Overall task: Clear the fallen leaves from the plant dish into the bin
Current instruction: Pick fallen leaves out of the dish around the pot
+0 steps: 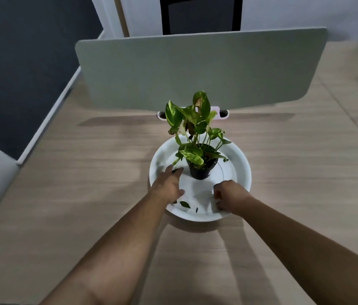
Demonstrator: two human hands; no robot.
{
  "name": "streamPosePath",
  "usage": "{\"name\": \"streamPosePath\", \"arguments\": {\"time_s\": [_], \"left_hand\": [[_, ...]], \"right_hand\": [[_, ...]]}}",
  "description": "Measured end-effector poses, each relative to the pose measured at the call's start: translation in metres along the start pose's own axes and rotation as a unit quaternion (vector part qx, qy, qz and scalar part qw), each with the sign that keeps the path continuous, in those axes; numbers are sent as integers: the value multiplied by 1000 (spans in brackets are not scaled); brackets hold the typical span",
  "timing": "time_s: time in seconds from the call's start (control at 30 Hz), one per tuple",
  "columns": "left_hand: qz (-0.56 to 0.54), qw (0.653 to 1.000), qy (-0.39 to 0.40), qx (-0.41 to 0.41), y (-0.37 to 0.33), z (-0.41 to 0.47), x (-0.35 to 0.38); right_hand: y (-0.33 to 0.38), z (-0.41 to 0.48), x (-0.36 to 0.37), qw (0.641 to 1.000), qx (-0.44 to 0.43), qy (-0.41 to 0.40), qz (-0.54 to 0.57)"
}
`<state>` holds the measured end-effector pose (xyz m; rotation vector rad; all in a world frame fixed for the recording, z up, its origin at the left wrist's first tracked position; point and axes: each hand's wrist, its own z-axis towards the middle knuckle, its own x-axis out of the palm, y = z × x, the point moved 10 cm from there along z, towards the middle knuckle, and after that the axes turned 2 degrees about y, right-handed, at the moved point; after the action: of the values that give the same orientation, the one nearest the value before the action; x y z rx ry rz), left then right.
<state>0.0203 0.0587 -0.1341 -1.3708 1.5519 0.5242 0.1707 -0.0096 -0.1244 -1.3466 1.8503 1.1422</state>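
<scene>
A round white plant dish (243, 170) sits on the wooden desk, with a small black pot (200, 171) holding a green variegated plant (192, 122) at its middle. A dark fallen leaf (185, 204) and a smaller scrap (196, 209) lie on the near part of the dish. My left hand (169, 184) reaches over the dish's left side with fingers spread; a small dark leaf (175, 171) shows at its fingertips, and whether it is pinched I cannot tell. My right hand (228, 198) is curled over the near right rim of the dish. No bin is in view.
A grey-green divider panel (200, 69) stands upright just behind the plant. A black chair back (201, 14) shows beyond it. The desk's left edge (48, 119) runs diagonally beside a dark floor. Wooden desk surface (305, 172) extends right and toward me.
</scene>
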Motion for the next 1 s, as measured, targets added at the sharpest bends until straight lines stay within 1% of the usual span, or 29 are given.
{"name": "streamPosePath", "arguments": {"time_s": [0.07,0.13,0.2,0.27,0.33,0.47,0.53,0.6,0.63,0.7,0.83,1.0], "left_hand": [[-9,1000,-18,-1,2,5,2],[-53,997,-61,-13,6,8,-2],[-93,990,-99,-43,12,8,-6],[-95,986,-120,-63,15,8,-8],[-117,983,-115,-77,17,10,-5],[-174,975,-121,-67,16,8,-14],[-193,969,-142,-55,18,1,-24],[-203,962,-180,-26,20,-9,-38],[-212,957,-195,-17,23,-15,-44],[-217,954,-205,-25,33,-24,-54],[-224,949,-219,-38,45,-40,-65],[-243,944,-220,-30,44,-54,-70]], "right_hand": [[0,0,2,1000,-2,-8,10],[1,0,2,1000,-6,-16,16],[1,2,2,999,-10,-21,26],[-3,4,6,999,-11,-23,38],[-5,4,6,998,-11,-29,53],[-1,2,1,995,-22,-52,83],[5,0,-3,991,-26,-63,113],[20,-1,-6,988,-50,-74,123],[30,-1,-8,987,-67,-79,121],[51,-1,-9,985,-98,-80,115],[90,4,7,982,-168,-45,73],[109,8,24,982,-190,-4,-6]]}}
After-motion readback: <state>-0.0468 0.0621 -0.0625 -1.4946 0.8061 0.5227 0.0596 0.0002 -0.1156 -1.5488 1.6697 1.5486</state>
